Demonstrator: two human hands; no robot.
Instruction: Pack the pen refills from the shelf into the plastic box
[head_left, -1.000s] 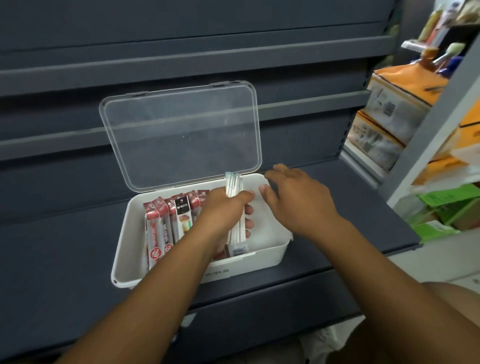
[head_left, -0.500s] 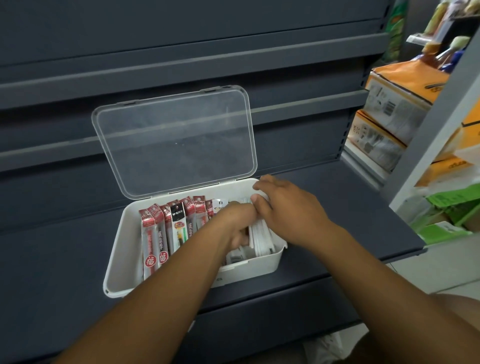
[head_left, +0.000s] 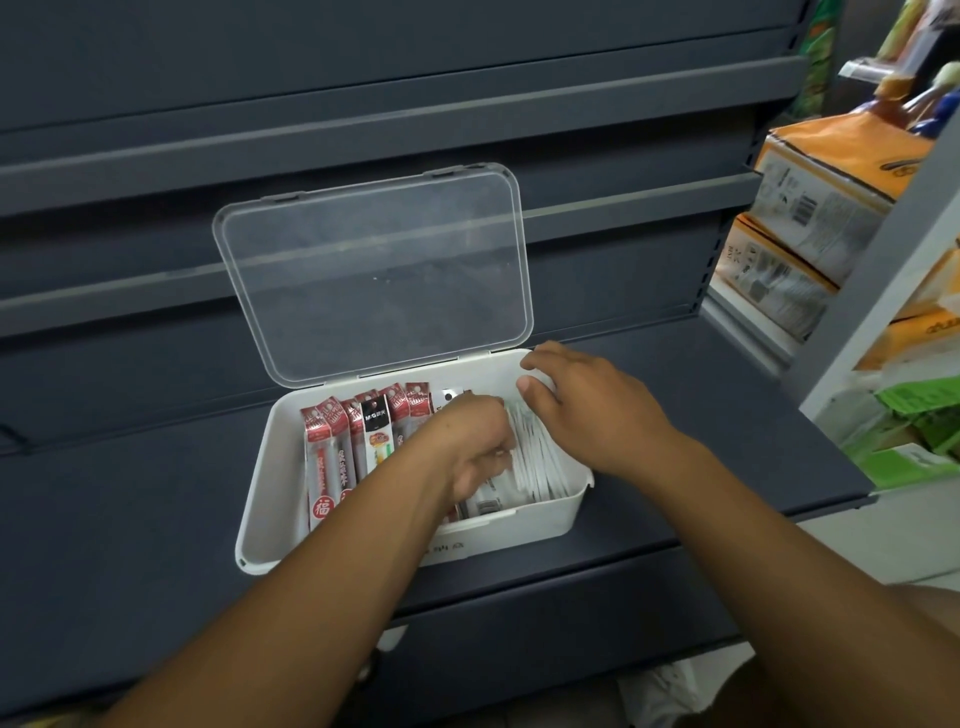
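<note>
A white plastic box (head_left: 260, 499) with its clear lid (head_left: 374, 270) propped open sits on the dark shelf (head_left: 130, 493). Red pen refill packs (head_left: 327, 457) stand in a row in its left half, with one black-topped pack (head_left: 375, 431) among them. A bundle of white refill packs (head_left: 540, 462) leans in the right half. My left hand (head_left: 472, 441) is down inside the box, fingers curled round the bundle's left side. My right hand (head_left: 592, 410) hovers over the box's right end, its thumb touching the top of the white packs.
Dark bare shelf boards rise behind the box. Stacked orange and white cartons (head_left: 810, 208) fill the neighbouring shelf at right, with green packs (head_left: 914, 431) lower down. A grey upright post (head_left: 883, 291) separates the two units.
My left hand has lowered the white bundle from upright above the box down into its right half. My right hand came in over the box's right end and touched the bundle.
</note>
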